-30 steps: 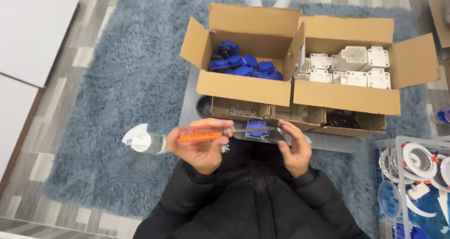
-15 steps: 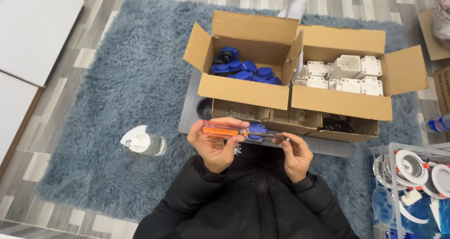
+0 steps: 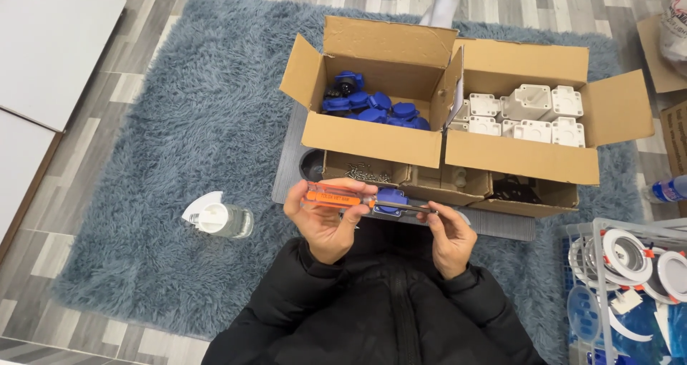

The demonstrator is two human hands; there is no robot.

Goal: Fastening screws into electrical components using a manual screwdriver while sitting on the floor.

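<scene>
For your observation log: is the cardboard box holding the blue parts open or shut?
Open. The cardboard box has all its flaps folded outward, and the blue parts inside show from above.

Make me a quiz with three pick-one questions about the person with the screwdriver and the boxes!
1. Where do the blue parts lie?
A. left cardboard box
B. wire rack
C. bare floor

2. What colour is the screwdriver handle?
A. green
B. orange
C. white

3. How is the left cardboard box?
A. taped shut
B. flaps open
C. crushed flat

Answers: 1 A, they fill that box beside the white parts. 2 B, the left hand grips an orange handle. 3 B, its flaps stand open. The right hand pinches the shaft's tip.
</scene>
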